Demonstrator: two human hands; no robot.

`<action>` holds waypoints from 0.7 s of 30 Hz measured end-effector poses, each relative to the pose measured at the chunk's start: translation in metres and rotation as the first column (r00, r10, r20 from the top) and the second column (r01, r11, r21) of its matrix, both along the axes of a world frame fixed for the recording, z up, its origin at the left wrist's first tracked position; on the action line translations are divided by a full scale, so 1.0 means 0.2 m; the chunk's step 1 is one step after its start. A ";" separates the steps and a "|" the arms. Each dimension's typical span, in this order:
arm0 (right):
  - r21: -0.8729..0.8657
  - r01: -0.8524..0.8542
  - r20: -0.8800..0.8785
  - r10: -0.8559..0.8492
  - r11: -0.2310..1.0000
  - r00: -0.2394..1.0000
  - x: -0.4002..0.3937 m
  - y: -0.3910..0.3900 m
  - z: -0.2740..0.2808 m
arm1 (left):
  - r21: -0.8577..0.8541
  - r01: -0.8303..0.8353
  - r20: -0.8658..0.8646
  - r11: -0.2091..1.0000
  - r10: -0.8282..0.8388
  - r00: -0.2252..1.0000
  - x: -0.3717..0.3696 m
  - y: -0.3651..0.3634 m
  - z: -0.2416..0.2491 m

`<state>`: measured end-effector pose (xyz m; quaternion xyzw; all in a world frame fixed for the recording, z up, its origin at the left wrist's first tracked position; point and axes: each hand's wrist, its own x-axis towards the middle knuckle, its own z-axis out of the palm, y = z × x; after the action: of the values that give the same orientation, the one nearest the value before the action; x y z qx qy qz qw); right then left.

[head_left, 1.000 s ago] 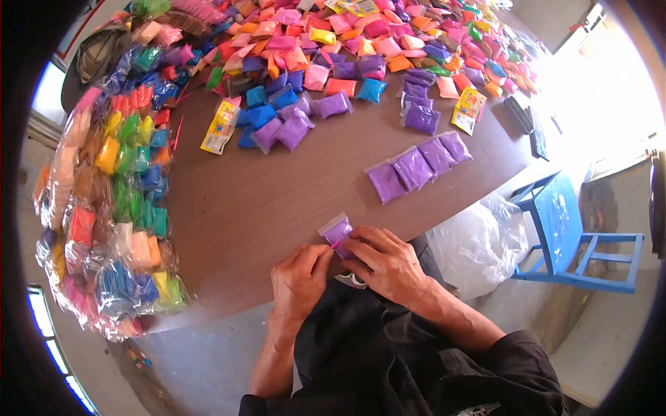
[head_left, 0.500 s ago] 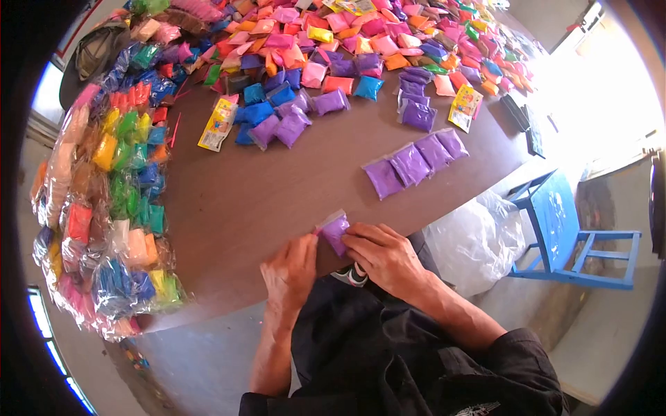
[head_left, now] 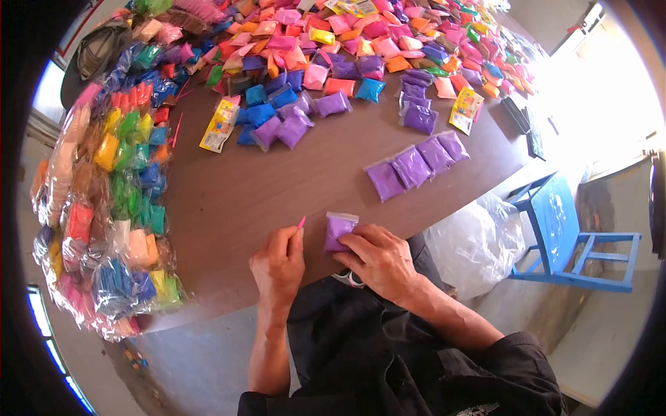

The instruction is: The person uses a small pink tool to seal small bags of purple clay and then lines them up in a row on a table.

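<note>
Near the table's front edge, my right hand (head_left: 378,256) pinches the right side of a small purple packet (head_left: 340,230) with a clear top edge. My left hand (head_left: 279,262), to the left of the packet and apart from it, is closed on a thin pink stick (head_left: 302,222) whose tip points up. Beyond my right hand, a row of overlapping purple packets (head_left: 411,166) lies on the brown table (head_left: 236,201). Further back is a small stack of purple packets (head_left: 419,118).
A big heap of colourful packets (head_left: 374,29) covers the back. Clear-wrapped strips of packets (head_left: 125,194) line the left edge. Yellow printed cards (head_left: 219,126) lie among purple and blue packets. A clear plastic bag (head_left: 472,243) and blue chair (head_left: 555,215) stand at right.
My left hand has moved left and away from the packet, with the pink stick now plainly showing. The packet in my right hand has turned more upright.
</note>
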<state>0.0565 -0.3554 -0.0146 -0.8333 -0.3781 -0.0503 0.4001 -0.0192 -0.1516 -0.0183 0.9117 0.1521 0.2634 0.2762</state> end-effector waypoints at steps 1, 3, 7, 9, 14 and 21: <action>-0.038 0.008 -0.038 -0.009 0.999 0.999 -0.01 0.02 0.02 | -0.074 -0.021 0.007 0.997 0.021 1.000 -0.01 0.00 0.01; -0.064 0.012 -0.059 -0.016 0.998 0.998 -0.03 0.02 0.04 | -0.165 -0.068 -0.022 0.984 0.065 0.998 -0.06 0.00 0.04; -0.001 0.011 0.103 -0.010 1.000 0.995 0.02 0.02 0.10 | -0.176 -0.086 -0.055 0.981 0.078 0.995 -0.13 -0.04 0.09; 0.005 -0.018 0.157 0.017 1.000 0.988 0.07 0.02 0.10 | -0.126 -0.007 -0.004 0.992 0.007 1.000 -0.11 -0.14 0.08; -0.021 -0.068 0.141 0.071 0.997 0.987 0.08 0.01 0.00 | 0.015 0.044 -0.084 0.999 -0.043 0.996 -0.04 -0.17 0.00; 0.023 -0.022 0.145 0.018 1.000 0.989 0.06 0.03 -0.02 | 0.066 0.001 -0.096 0.998 0.005 0.995 -0.06 -0.08 0.02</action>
<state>0.0680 -0.3494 -0.0192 -0.8187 -0.4139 -0.1110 0.3822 -0.0305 -0.1681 -0.0134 0.9317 0.1575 0.2246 0.2382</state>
